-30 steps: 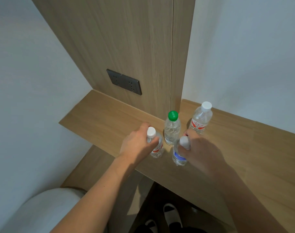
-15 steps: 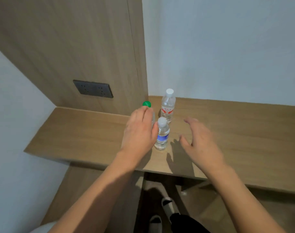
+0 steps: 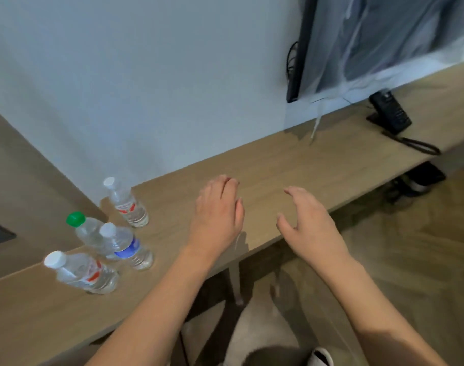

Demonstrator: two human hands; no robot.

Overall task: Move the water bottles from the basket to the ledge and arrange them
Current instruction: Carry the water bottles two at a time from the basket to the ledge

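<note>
- standing together at the left end of the wooden ledge (image 3: 291, 165), four water bottles form a loose cluster, all upright.
- bottle with a white cap and red label (image 3: 126, 203): farthest back, near the white wall (image 3: 146, 88).
- bottle with a green cap (image 3: 87, 231): just beside the wood panel (image 3: 22, 186), its lower body partly hidden by the bottle in front of it.
- bottle with a blue label (image 3: 126, 247): white cap, in front of the green-capped one and close against it.
- second red-label bottle (image 3: 83, 272): white cap, nearest the ledge's front edge, at the left of the cluster.
- left hand (image 3: 217, 215): palm down over the ledge, to the right of the bottles and apart from them; fingers loosely bent, grip slack and holding nothing.
- right hand (image 3: 307, 220): over the ledge's front edge, fingers and thumb spread apart, holding nothing.
- black phone (image 3: 390, 112): far right on the ledge, its coiled cord (image 3: 415, 145) trailing toward the edge.
- dark screen (image 3: 299, 48): on the wall above, draped in clear plastic sheet (image 3: 371, 40).
</note>
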